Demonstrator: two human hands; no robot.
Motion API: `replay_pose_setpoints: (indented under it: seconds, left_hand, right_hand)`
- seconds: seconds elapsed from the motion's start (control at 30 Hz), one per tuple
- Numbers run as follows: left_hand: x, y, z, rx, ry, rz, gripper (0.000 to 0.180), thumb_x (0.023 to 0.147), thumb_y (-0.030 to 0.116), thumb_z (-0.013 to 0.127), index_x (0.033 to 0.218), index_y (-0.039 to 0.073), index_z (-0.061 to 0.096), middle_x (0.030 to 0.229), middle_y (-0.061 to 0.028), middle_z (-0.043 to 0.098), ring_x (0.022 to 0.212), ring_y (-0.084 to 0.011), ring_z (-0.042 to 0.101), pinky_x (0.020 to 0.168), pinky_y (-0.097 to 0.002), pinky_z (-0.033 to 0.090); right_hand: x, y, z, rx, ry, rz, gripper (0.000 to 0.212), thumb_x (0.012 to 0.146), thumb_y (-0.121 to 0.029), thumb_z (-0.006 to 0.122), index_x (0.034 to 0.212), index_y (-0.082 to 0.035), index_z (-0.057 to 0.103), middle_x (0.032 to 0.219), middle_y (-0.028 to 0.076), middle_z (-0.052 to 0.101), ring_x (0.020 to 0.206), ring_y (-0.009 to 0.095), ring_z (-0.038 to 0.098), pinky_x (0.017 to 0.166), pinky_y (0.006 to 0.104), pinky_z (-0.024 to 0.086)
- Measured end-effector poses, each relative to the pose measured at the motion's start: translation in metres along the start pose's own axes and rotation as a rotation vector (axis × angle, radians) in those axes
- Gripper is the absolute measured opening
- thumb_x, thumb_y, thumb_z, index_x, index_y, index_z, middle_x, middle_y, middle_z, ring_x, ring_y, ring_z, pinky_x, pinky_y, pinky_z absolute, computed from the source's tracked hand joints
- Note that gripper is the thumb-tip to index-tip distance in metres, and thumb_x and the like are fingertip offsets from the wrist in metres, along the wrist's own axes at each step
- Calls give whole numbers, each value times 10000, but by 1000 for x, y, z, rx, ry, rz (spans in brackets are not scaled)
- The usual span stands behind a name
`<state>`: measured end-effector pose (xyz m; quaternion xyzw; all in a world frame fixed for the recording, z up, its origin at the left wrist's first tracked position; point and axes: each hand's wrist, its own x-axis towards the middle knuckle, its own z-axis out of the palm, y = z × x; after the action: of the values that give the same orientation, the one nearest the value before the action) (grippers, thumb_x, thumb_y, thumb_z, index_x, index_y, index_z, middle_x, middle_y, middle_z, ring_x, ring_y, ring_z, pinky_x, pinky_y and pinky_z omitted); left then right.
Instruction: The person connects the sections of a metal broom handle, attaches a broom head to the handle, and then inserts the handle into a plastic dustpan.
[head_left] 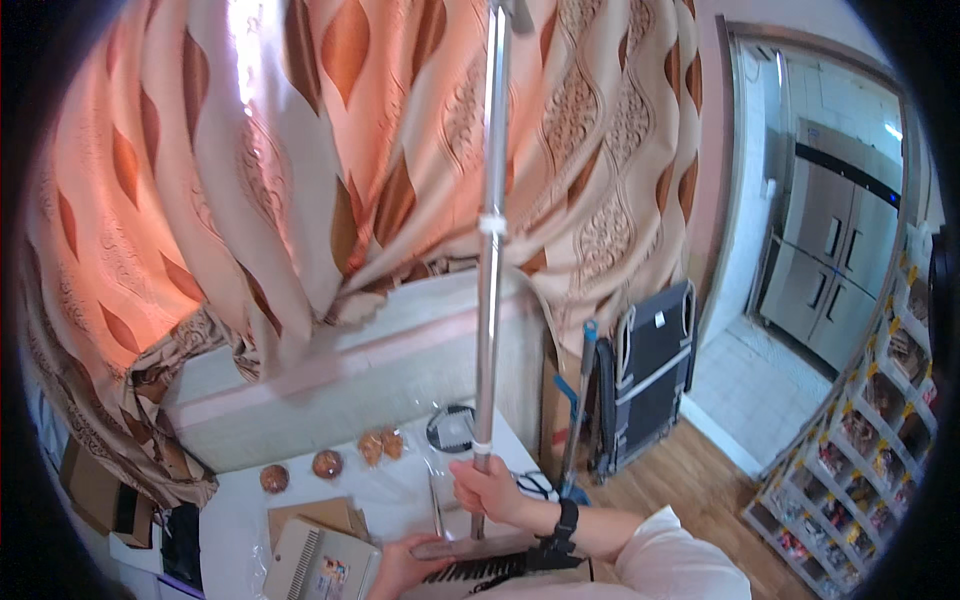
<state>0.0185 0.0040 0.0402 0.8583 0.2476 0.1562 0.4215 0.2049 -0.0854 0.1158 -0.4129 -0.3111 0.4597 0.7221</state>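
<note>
Upright, nearly vertical, the metal pole [489, 250] rises past the curtain [300, 170]; the right hand [487, 489] clenches its lower end above the white table [235, 520]. The left hand [398, 570] presses flat beside a keyboard [475, 572].

A single head-worn fisheye view looks forward and slightly down from close above the white worktop [400, 495], facing a patterned curtain [300, 180]. The worktop's near edge meets the lower frame; a doorway [800, 250] bends along the right rim.
</note>
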Motion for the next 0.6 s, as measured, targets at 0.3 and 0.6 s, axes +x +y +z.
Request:
replay_pose_setpoints:
  seconds: [0.3,0.6]
  left_hand:
    - [-5,-2,19,-92,84,171,307,704,190,725,943,25,624,907,-102,663,793,-188,642,704,-299,505]
    - [26,5,25,96,316,129,350,671,216,741,949,34,631,916,-144,638,847,-274,619,759,-338,479]
  right_hand:
    - [4,17,4,-25,214,-155,453,926,-236,444,511,-99,326,427,-18,313,354,80,275,350,245,198]
    - [35,14,-6,-305,504,-443,436,898,-285,486,492,-140,426,427,-38,413,377,64,361,371,234,269]
